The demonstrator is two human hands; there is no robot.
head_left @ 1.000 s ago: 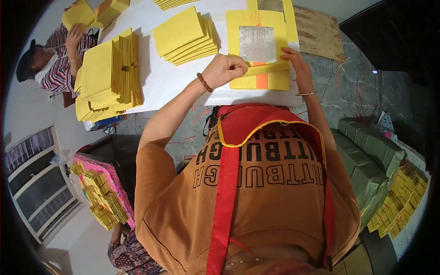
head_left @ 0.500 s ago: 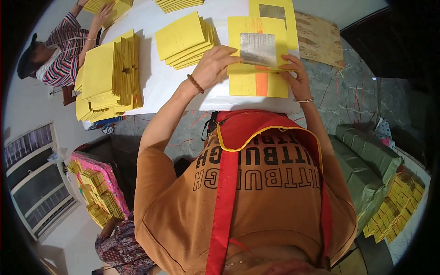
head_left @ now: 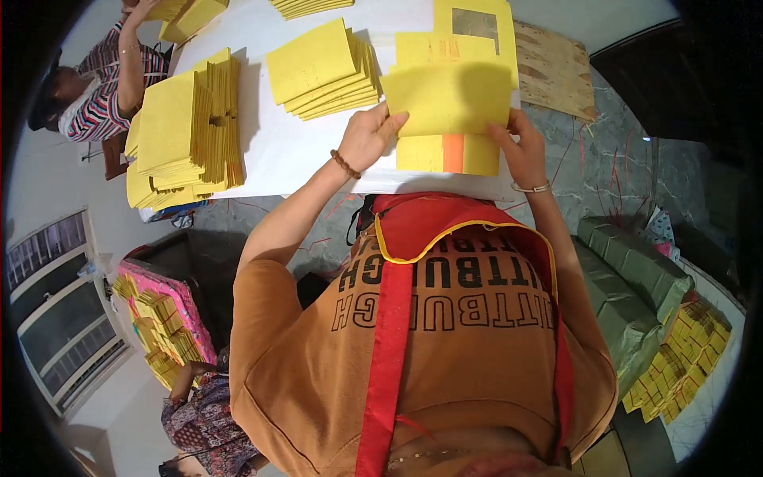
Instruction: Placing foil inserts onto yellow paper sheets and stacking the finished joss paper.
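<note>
Spanning the gap between both hands, a plain yellow paper panel (head_left: 449, 95) is held at the near right part of a white-covered table (head_left: 278, 159). Its left edge is clamped by the left hand (head_left: 372, 133), the thumb being laid on the upper face and the fingers mostly hidden. Its right edge is pinched near the lower corner between the thumb and fingers of the right hand (head_left: 522, 147). Below the panel, a yellow strip crossed by an orange band (head_left: 453, 153) is exposed; above it, a yellow portion with faint red marks (head_left: 445, 49) is left uncovered. Whether these belong to one folded sheet or several cannot be told. Just behind, a yellow sheet (head_left: 507, 44) bearing a silver rectangle (head_left: 477, 25) is partly overlapped. To the left, a fanned stack of yellow papers (head_left: 314, 67) is laid, and farther left a taller stack (head_left: 171, 127) is set. Beyond the table's right edge, a plywood board (head_left: 552, 71) is seen. A striped shirt is worn by a co-worker (head_left: 99, 111) at the far left.
</note>
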